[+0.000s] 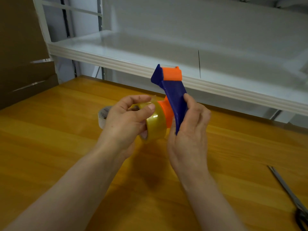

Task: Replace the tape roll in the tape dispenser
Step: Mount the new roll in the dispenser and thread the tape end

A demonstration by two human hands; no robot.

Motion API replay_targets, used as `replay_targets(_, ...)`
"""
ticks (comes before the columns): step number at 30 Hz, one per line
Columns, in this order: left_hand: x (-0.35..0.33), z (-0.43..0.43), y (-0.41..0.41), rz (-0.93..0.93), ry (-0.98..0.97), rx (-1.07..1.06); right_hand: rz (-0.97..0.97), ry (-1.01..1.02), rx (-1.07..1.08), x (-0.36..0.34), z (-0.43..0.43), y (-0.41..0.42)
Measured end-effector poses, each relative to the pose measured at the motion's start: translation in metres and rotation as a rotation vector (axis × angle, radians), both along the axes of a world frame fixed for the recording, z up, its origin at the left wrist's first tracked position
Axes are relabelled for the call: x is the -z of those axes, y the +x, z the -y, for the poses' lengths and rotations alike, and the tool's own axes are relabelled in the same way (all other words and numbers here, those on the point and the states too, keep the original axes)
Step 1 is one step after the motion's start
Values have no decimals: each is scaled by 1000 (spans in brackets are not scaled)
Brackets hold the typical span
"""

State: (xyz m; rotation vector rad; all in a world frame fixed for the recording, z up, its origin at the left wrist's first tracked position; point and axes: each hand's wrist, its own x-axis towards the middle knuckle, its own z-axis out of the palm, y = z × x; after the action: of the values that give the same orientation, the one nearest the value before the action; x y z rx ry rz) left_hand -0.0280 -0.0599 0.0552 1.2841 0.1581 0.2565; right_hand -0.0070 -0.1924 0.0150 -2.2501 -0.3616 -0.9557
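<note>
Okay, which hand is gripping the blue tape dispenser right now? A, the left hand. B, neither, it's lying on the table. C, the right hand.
C: the right hand grips the tape dispenser by its blue body, while the left hand holds the tape roll on it.

Reaching in from the near edge with both bare forearms, converging mid-scene. Pinching at the tape roll (156,124) with left hand (126,117), thumb against forefinger, other fingers curled under. Gripping the tape dispenser (175,94) with right hand (188,130) just right of it, thumb laid up along the near face.
</note>
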Motion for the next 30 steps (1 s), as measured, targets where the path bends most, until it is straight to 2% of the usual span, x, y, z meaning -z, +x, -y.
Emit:
replay_targets(5,2,-3,2,-20,-139,39,57,-40,-5,6,-8,-2)
replay_targets(10,4,-6,2,-30,-164,56,107,-110,-15,8,-9,-3)
replay_targets(12,6,-7,2,-8,-69,-10,114,-147,-16,10,-10,-4)
replay_targets(14,7,-6,-1,60,142,-80,82,-165,-15,11,-13,-5)
replay_targets(16,7,-4,-4,102,225,-96,39,-129,-10,12,-14,-5)
replay_targets(19,6,-6,-2,24,95,-88,29,-54,-29,13,-13,-7)
replay_targets(24,4,-15,6,-152,-230,34,113,-107,-58,19,-15,-4)
replay_targets(30,0,-22,6,-221,-320,166,74,-69,-36,19,-7,2)
